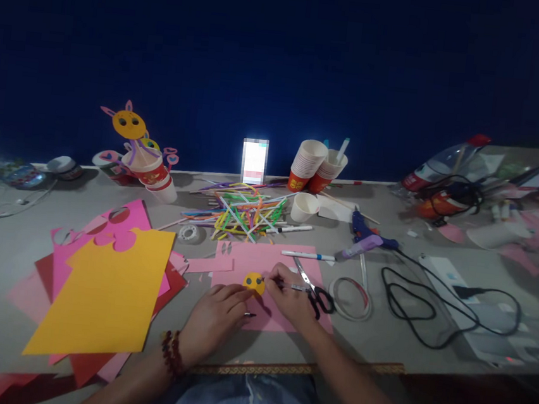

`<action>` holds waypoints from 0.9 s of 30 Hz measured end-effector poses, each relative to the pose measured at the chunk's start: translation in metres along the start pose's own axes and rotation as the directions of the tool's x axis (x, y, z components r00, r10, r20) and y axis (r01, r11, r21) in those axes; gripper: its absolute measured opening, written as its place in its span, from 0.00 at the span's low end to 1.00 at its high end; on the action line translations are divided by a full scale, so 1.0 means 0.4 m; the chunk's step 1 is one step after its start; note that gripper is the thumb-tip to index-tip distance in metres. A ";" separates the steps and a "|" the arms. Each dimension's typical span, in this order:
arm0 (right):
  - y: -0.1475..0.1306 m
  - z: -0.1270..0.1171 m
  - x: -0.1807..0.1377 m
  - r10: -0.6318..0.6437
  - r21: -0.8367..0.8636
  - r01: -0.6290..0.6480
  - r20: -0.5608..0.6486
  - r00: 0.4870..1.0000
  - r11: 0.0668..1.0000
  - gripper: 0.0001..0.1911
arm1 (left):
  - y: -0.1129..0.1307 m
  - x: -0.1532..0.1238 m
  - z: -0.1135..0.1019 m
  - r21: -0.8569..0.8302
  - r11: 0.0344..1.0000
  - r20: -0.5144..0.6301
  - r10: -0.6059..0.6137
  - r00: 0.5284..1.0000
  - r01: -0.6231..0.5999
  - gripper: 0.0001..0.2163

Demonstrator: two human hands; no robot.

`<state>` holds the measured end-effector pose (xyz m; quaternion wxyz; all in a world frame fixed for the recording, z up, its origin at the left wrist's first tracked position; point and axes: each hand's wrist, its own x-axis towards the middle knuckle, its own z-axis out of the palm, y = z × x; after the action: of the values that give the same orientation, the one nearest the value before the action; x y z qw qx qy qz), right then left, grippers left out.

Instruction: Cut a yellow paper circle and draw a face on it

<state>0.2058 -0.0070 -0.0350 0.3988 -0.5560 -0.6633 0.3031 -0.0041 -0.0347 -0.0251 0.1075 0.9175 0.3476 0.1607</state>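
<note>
A small yellow paper disc (pixel 254 282) with dark dots lies on a pink sheet (pixel 250 259) near the table's front edge. My left hand (pixel 214 321) rests on the pink sheet and its fingers press the disc's lower left edge. A beaded bracelet is on that wrist. My right hand (pixel 291 299) grips a dark pen (pixel 285 285) whose tip touches the disc's right side. Black-handled scissors (pixel 318 293) lie just right of my right hand.
A stack of orange, pink and red sheets (pixel 103 294) lies at the left. Coloured straws (pixel 242 213), paper cups (pixel 315 166), a lit phone (pixel 254 160), a blue glue gun (pixel 365 238), a tape roll (pixel 350 299) and black cables (pixel 426 306) spread behind and right.
</note>
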 end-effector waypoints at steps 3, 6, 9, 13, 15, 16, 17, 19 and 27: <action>-0.001 0.000 0.001 -0.002 -0.008 0.002 -0.002 1.000 1.000 0.10 | 0.000 0.000 -0.003 -0.003 1.000 -0.001 0.003 1.000 -0.003 0.06; -0.002 -0.001 0.002 -0.004 -0.023 0.004 -0.012 1.000 1.000 0.10 | 0.000 0.001 -0.005 -0.004 1.000 0.005 0.002 1.000 -0.002 0.06; -0.003 -0.001 0.002 0.000 -0.035 -0.001 -0.015 1.000 0.999 0.10 | 0.000 0.002 -0.004 0.001 1.000 -0.007 0.006 1.000 -0.006 0.06; -0.005 -0.002 0.001 0.006 -0.038 -0.007 -0.016 1.000 0.999 0.10 | 0.000 0.002 0.000 0.005 1.000 -0.017 0.001 1.000 -0.001 0.06; -0.006 -0.003 0.002 0.010 -0.042 -0.010 -0.015 1.000 0.999 0.10 | 0.000 0.001 0.002 0.001 1.000 -0.013 -0.002 1.000 0.002 0.05; -0.007 -0.003 0.002 0.010 -0.045 -0.011 -0.013 1.000 0.999 0.10 | 0.000 0.001 0.002 -0.001 1.000 -0.012 -0.001 1.000 0.001 0.05; -0.008 -0.004 0.002 0.010 -0.047 -0.011 -0.011 1.000 0.999 0.10 | 0.000 0.001 0.001 -0.002 1.000 -0.009 -0.001 1.000 0.001 0.05; -0.009 -0.005 0.003 0.009 -0.049 -0.009 -0.007 1.000 0.999 0.09 | 0.000 0.001 0.000 -0.003 1.000 -0.007 0.005 1.000 -0.005 0.05; -0.013 -0.004 0.004 0.012 -0.050 -0.012 -0.006 1.000 0.999 0.10 | 0.001 0.002 -0.003 -0.006 1.000 0.014 0.000 1.000 0.000 0.06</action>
<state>0.2044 -0.0065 -0.0296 0.3850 -0.5706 -0.6661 0.2871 -0.0036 -0.0344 -0.0235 0.1128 0.9182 0.3463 0.1556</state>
